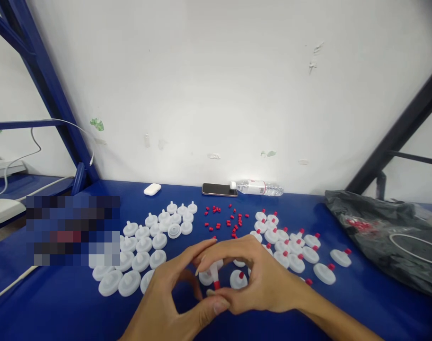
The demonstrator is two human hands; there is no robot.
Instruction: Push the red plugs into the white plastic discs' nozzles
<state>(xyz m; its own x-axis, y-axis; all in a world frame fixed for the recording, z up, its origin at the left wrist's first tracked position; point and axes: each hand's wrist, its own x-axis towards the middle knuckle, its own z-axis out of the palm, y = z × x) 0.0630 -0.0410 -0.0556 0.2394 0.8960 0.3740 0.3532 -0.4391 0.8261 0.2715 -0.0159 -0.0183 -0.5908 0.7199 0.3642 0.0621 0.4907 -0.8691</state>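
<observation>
My left hand and my right hand meet near the front of the blue table, thumbs and fingers curved together. Between them is a white plastic disc fitting, its stem tilted downward and ending in a red cap. My fingers cover much of it. On the left stand several uncapped white disc fittings, mostly stem up. To the right lie several similar discs with red caps, some partly behind my right hand. Loose red caps are scattered beyond my fingers.
Along the wall lie a white case, a phone and a clear bottle. A dark plastic bag with more red caps rests at the right. Blue frame posts rise at the left; a blurred patch covers that side.
</observation>
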